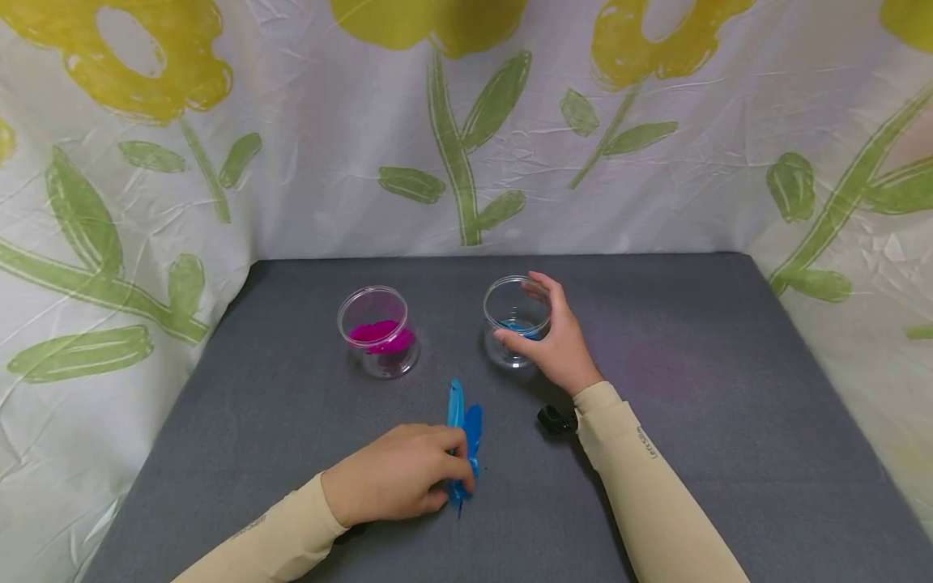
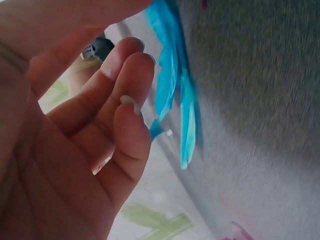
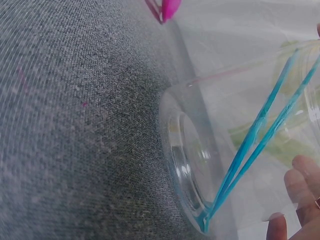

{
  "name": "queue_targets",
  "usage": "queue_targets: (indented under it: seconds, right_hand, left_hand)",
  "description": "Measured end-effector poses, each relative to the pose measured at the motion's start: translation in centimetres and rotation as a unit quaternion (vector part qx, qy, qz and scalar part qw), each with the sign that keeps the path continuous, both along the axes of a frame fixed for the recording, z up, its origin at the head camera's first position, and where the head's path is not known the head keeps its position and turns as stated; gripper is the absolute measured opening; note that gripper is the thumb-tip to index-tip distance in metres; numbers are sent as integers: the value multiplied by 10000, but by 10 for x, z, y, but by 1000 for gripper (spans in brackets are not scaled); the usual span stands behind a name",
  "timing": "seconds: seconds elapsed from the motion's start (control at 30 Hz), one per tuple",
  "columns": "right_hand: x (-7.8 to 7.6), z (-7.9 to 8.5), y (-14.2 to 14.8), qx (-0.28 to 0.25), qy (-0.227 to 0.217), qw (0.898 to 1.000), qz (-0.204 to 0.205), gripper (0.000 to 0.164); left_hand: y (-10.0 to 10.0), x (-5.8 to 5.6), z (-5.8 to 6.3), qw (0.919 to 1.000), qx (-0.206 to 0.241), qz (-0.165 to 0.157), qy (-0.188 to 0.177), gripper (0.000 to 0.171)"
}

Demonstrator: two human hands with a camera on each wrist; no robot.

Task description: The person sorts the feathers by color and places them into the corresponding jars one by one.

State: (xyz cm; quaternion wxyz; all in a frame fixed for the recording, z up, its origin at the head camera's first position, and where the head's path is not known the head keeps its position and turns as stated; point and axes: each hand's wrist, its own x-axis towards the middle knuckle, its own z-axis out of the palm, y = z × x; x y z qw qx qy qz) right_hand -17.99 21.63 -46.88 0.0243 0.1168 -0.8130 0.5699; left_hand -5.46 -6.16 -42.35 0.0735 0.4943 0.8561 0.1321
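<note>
My right hand (image 1: 557,340) grips a clear plastic cup (image 1: 503,352) near its rim, thumb in front and fingers behind. Inside that cup lean blue feathers (image 3: 250,142), as the right wrist view shows. Close over two blue feathers (image 1: 473,425) lying on the table is my left hand (image 1: 401,474). Its fingers are loosely bent across them, hiding their middle part. In the left wrist view a gap shows between most fingertips and the blue feathers (image 2: 167,65). A second clear cup (image 1: 377,304), holding magenta feathers (image 1: 382,334), stands at the left.
Dark grey cloth (image 1: 692,453) covers the table. Behind and beside it hangs a white curtain (image 1: 313,121) with yellow flowers and green leaves. A small black device (image 1: 556,420) sits at the right wrist.
</note>
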Motion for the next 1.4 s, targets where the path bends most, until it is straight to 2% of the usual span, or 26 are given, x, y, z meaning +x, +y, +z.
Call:
queue_targets:
  seconds: [0.4, 1.1, 1.4]
  right_hand:
    - [-1, -2, 1, -2, 4, 10000, -12, 95]
    - [-1, -1, 0, -9, 19, 10000, 14, 98]
    - [0, -1, 0, -21, 17, 10000, 0, 97]
  left_hand:
    - [9, 7, -11, 9995, -40, -171, 274, 32]
    - [18, 8, -15, 9939, -33, -326, 1052, 27]
    - [18, 6, -16, 9955, 10, -277, 901, 21]
